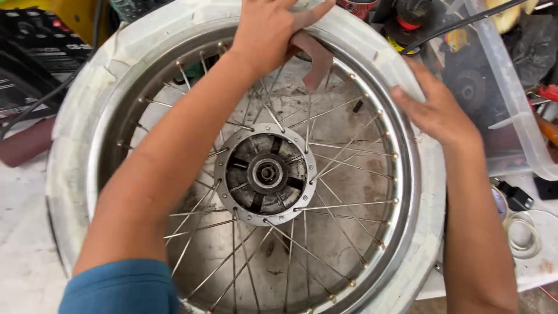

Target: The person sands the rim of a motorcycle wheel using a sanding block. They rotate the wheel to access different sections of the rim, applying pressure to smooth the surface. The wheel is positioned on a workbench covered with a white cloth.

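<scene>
Fingers (308, 14) of the left hand (270, 29) press a strip of reddish-brown abrasive paper (314, 58) against the inner face of a steel wheel rim (407, 174), closed over the strip's upper end while its loose tail hangs down toward the spokes. Just to the right, the right hand (433, 107) lies flat and open-palmed on the white-wrapped tyre (433, 232), fingers spread along the outer edge and holding nothing. Below both hands the spoked wheel lies flat on the bench (23, 244) — thin wire spokes (343, 203) run inward to a dark hub (266, 173) with a bare axle bore at its centre. Beyond the right hand's fingers sits a clear plastic bin (517, 104) of tools and dark parts; below it, near the forearm, lie rolls of tape (523, 232). Left of the wheel — a dark red block (26, 142) and black cases (35, 52).
</scene>
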